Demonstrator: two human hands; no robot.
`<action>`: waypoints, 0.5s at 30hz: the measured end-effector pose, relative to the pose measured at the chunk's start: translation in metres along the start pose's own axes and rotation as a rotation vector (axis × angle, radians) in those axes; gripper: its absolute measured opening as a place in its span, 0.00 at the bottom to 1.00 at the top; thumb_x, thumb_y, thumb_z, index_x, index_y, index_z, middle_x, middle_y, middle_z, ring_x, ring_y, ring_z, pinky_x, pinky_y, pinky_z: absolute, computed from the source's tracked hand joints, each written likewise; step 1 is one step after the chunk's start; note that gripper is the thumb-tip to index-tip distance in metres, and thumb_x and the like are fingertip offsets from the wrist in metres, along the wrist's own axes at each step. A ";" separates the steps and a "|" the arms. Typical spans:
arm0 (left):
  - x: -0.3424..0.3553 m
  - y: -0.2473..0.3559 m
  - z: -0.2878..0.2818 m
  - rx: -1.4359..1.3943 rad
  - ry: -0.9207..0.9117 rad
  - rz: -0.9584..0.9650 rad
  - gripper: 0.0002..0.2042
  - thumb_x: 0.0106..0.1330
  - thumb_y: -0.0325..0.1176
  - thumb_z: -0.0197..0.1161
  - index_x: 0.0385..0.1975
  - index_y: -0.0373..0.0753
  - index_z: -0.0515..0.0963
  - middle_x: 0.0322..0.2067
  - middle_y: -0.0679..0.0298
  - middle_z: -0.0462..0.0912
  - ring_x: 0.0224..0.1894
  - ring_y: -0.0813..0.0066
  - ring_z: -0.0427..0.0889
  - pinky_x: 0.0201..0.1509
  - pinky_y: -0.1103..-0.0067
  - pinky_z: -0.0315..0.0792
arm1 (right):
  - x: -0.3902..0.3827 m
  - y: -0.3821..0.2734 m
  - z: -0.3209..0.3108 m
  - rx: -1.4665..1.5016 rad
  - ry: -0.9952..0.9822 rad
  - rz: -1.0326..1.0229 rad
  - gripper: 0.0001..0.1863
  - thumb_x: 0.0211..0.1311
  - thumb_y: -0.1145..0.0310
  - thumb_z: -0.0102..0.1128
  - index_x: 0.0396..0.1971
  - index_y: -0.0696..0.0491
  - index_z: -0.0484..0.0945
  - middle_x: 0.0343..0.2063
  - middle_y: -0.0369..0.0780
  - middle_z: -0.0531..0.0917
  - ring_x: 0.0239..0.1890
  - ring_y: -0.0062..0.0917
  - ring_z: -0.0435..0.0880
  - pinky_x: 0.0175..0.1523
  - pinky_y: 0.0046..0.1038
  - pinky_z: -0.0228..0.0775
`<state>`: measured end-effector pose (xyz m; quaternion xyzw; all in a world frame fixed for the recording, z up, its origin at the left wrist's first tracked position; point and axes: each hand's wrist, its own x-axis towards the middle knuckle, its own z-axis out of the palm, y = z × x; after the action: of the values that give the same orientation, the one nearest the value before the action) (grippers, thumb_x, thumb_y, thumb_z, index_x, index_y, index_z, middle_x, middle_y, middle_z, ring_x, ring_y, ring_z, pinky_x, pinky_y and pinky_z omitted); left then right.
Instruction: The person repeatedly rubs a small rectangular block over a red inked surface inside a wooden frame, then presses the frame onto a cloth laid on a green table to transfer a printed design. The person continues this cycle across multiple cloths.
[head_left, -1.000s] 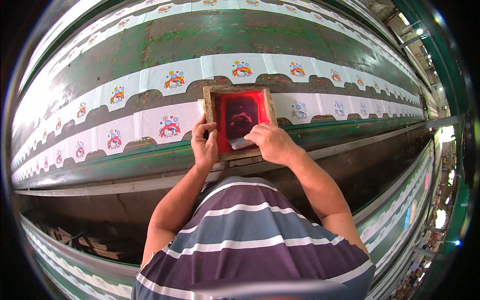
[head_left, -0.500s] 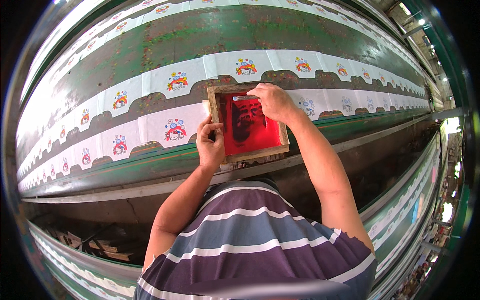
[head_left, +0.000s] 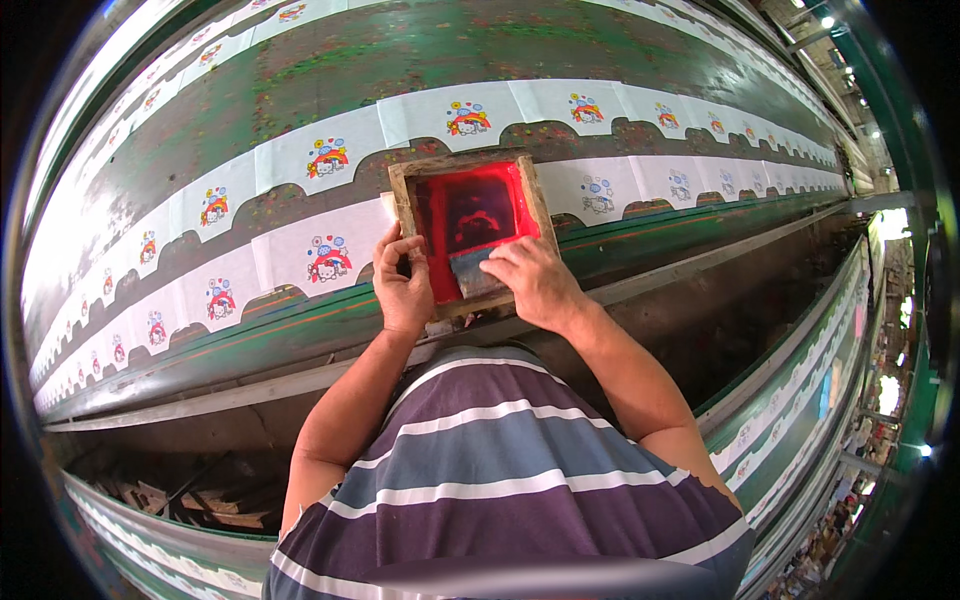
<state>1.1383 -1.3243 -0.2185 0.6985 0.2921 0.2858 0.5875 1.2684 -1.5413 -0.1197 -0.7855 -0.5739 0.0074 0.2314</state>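
Note:
A wooden screen printing frame (head_left: pixel 399 184) lies over the nearer row of white fabric pieces, its mesh (head_left: pixel 480 195) smeared with red ink. With curled fingers, my left hand (head_left: pixel 404 285) grips the frame's left side. My right hand (head_left: pixel 540 283) is closed on a flat grey squeegee (head_left: pixel 468 274), which tilts against the mesh at the end nearest me. Dark printed shapes show through the red. To the left of the frame, the closest fabric piece (head_left: pixel 285 262) carries a cartoon print in red and blue; on the right, another piece (head_left: pixel 568 176) bears only blue outlines.
A long green table (head_left: pixel 340 75) stretches left to right, carrying a second row of printed fabric pieces (head_left: pixel 395 120) farther back. Along its near side runs a pale rail (head_left: pixel 260 385). Behind me at lower right stands another table with fabric (head_left: pixel 760 430).
My right hand has drawn the squeegee from the far end of the mesh to the near end. My left hand keeps its hold on the frame. The whole view has shifted slightly.

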 end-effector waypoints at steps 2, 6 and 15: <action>-0.001 0.000 0.003 -0.043 0.026 0.045 0.14 0.77 0.17 0.67 0.56 0.40 0.88 0.78 0.49 0.77 0.75 0.60 0.82 0.75 0.67 0.78 | -0.010 -0.010 -0.001 0.024 -0.007 0.008 0.18 0.69 0.77 0.62 0.55 0.54 0.90 0.53 0.42 0.89 0.58 0.43 0.86 0.69 0.46 0.79; -0.003 0.002 0.004 0.036 0.047 0.054 0.20 0.72 0.17 0.70 0.62 0.39 0.87 0.80 0.49 0.77 0.75 0.58 0.83 0.76 0.67 0.78 | -0.019 -0.019 -0.005 0.044 -0.043 0.031 0.21 0.63 0.79 0.70 0.57 0.55 0.90 0.57 0.42 0.88 0.61 0.42 0.86 0.71 0.45 0.79; 0.000 0.021 0.003 0.125 0.028 0.050 0.19 0.57 0.14 0.67 0.46 0.41 0.93 0.77 0.46 0.80 0.80 0.49 0.79 0.82 0.62 0.73 | -0.054 0.006 -0.016 0.186 0.247 0.152 0.22 0.68 0.67 0.83 0.60 0.53 0.90 0.62 0.46 0.88 0.69 0.46 0.83 0.76 0.47 0.75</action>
<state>1.1414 -1.3292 -0.1979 0.7369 0.2999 0.2912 0.5313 1.2595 -1.5970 -0.1215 -0.7966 -0.4770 -0.0186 0.3708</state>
